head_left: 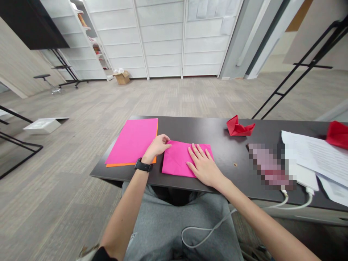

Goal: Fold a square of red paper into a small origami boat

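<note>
A folded sheet of pink paper (176, 159) lies on the dark table in front of me, with faint crease lines on its surface. My left hand (158, 145), a dark watch on its wrist, pinches the paper's far left corner between thumb and fingers. Flat across the right part of the sheet rests my right hand (202, 163), its fingers spread and pressing on the paper. Left of it, a stack of pink sheets (132, 141) lies with an orange sheet (116, 165) showing along its edge.
Two red folded-paper pieces, a paper boat (239, 127) and another red shape (338, 135), stand on the table (187, 127). A blurred-out phone (269, 165), a white power bank (303, 175) and printed papers (318, 152) lie right. A white cable (201, 229) crosses my lap.
</note>
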`<state>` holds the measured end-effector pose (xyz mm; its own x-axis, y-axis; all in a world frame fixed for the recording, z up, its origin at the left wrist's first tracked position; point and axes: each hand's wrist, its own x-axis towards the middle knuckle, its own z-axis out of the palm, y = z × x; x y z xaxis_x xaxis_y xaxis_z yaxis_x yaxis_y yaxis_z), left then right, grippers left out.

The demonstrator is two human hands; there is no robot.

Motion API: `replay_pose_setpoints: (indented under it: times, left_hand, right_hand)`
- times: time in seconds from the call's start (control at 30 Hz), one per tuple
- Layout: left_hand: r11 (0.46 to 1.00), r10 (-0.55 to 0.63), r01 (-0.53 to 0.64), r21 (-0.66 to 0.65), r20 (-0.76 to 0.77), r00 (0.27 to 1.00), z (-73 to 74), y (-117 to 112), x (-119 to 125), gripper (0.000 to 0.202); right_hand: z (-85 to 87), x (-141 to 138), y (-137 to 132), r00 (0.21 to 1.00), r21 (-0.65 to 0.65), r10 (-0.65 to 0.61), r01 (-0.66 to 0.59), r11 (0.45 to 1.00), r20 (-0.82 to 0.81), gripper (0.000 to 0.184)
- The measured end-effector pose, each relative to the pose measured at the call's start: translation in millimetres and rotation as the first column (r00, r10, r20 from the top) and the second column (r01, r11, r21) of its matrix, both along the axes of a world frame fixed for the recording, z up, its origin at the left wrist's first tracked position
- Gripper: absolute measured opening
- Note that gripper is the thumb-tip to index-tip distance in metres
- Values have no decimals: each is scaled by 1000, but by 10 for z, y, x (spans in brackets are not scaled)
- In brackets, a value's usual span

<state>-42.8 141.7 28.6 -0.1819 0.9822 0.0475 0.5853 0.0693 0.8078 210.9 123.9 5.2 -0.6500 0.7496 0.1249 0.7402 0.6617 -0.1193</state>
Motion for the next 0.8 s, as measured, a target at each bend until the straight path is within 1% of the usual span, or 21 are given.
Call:
replay_pose_setpoints:
  times: [0.13, 0.27, 0.33, 0.4, 0.47, 0.5, 0.53, 0.57, 0.6, 0.63, 0.7, 0.8]
  left_hand:
    - [994, 102, -101, 33, -13, 995, -26, 4, 1, 22]
    - [985, 166, -161, 65, -86, 982, -39, -17, -3, 18]
    - [983, 172, -161, 89, -137, 976, -1, -40, 19, 18]
    - [981, 172, -151, 123, -184, 968, 74, -104, 86, 20]
    - [982, 136, -97, 162, -248, 959, 160, -240, 215, 19]
    - [982, 95, -42, 183, -290, 952, 191, -337, 299, 18]
    - [977, -32, 116, 179, -415, 909, 205, -449, 391, 17]
    - [952, -159, 269, 147, -516, 842, 200, -569, 484, 18]
    - [916, -259, 387, 106, -581, 771, 175, -689, 570, 21]
    - [892, -299, 445, 85, -628, 719, 132, -798, 643, 25]
    - [873, -305, 482, 72, -691, 655, 17, -959, 736, 38]
    - [874, -296, 483, 49, -735, 610, -128, -1037, 752, 46]
  right_hand:
    - [1, -6, -4, 1000, 9, 2, -1, 1000, -16, 64]
    - [-1, -9, 0, 1000, 2, -1, 1, 1000, -11, 65]
    - [8, -11, 1, 1000, -6, -7, 7, 1000, 0, 66]
    - [24, -13, -3, 1000, -14, -13, 14, 1000, 10, 66]
    - [44, -15, -10, 1000, -17, -15, 16, 1000, 16, 65]
    - [53, -15, -15, 1000, -17, -14, 15, 1000, 17, 66]
    - [60, -16, -20, 1000, -17, -11, 12, 1000, 16, 65]
    - [63, -16, -25, 1000, -18, -7, 7, 1000, 17, 65]
    - [63, -16, -29, 1000, -20, -4, 4, 1000, 19, 64]
    - [60, -17, -32, 1000, -23, 0, 1, 1000, 22, 63]
    - [46, -18, -29, 1000, -30, 4, -3, 1000, 26, 61]
    - [47, -5, 13, 1000, -61, 7, -6, 998, 16, 61]
